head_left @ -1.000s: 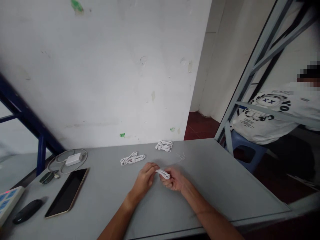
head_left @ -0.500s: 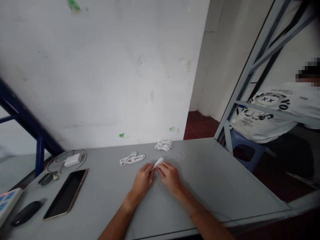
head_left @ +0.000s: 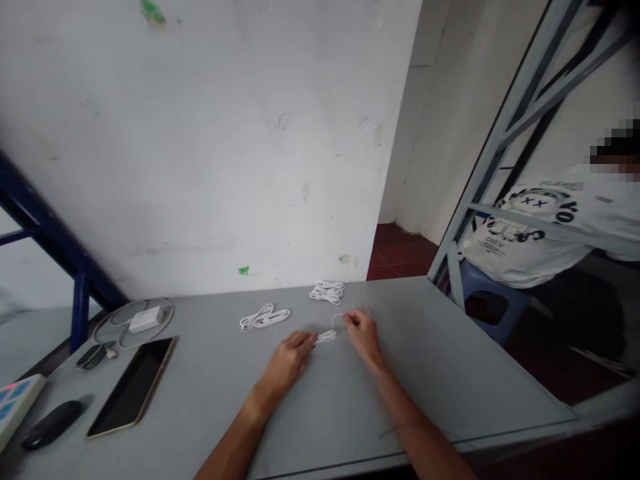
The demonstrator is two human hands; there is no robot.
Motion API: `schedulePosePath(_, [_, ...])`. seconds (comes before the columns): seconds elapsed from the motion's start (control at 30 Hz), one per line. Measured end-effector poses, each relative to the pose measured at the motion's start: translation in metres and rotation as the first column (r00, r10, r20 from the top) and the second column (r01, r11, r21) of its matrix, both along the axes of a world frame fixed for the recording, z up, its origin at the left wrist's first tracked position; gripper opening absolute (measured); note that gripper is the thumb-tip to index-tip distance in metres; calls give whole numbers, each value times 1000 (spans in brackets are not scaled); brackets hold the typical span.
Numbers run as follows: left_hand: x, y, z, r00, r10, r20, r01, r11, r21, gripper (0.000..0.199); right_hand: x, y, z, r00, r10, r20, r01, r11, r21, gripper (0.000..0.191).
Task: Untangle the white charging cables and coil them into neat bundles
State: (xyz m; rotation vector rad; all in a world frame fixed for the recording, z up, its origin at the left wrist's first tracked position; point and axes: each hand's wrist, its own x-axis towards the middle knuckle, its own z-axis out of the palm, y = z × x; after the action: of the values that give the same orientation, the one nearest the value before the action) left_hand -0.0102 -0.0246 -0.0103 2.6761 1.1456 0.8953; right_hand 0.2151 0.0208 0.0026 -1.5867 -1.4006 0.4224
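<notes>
My left hand [head_left: 295, 353] has its fingers closed on the near end of a small white cable bundle [head_left: 327, 337] low over the grey table. To the right, my right hand [head_left: 361, 328] pinches a thin white tie [head_left: 337, 317], which curves out to the left of the fingertips. One looped white cable [head_left: 265, 317] lies behind my left hand. Another coiled white cable [head_left: 327, 292] rests near the table's back edge. Thin white strands [head_left: 367, 309] show just behind my right hand, partly hidden by it.
On the left of the table [head_left: 210, 400] are a phone [head_left: 133, 387], a black mouse [head_left: 53, 425], a white adapter [head_left: 145, 320] with its cord, a dark cable and a power strip [head_left: 19, 403]. A person in a white shirt [head_left: 540, 227] sits beyond the right-hand metal frame.
My right hand has moved right and away from the bundle, and a thin white tie now shows at its fingertips. The bundle is lower and lies flatter beside my left hand.
</notes>
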Motion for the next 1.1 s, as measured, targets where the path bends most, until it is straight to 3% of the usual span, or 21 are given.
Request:
schedulePosePath(0.1, [-8,11,-5,988,119,95,-119,993,-10,35,26,7,0,984,-55,168,76,990,-120,17])
schedulePosePath(0.2, [-23,26,-13,959,272,80,-270,962,-29,33,41,8,-3,948,-102,301,167,966,-198,16])
schedulePosePath(0.37, [-48,43,-18,857,511,-72,-512,859,3,26,44,7,-9,907,-136,398,239,946,-220,14])
schedulePosePath(0.47, [-48,46,-15,773,628,-90,-621,778,96,23,43,8,-7,865,-210,456,316,934,-169,21])
schedulePosePath(0.53, [-37,48,-14,771,635,-50,-622,767,159,28,39,8,-6,856,-249,452,328,939,-103,21])
schedulePosePath(0.67, [7,62,-21,900,425,-95,-409,900,149,38,24,6,-8,902,-207,380,202,978,53,17])
schedulePosePath(0.73, [33,74,-24,920,369,-133,-358,929,97,46,16,5,-11,922,-171,348,132,982,133,18])
schedulePosePath(0.9, [75,102,-22,879,462,-119,-465,885,10,46,10,5,-15,949,-119,293,44,967,250,22])
schedulePosePath(1.0, [78,107,-19,837,524,-157,-534,845,-30,31,11,6,-15,955,-115,274,38,962,271,22])
schedulePosePath(1.1, [75,101,-17,834,519,-189,-538,841,-63,26,11,6,-14,965,-84,250,11,959,282,22])
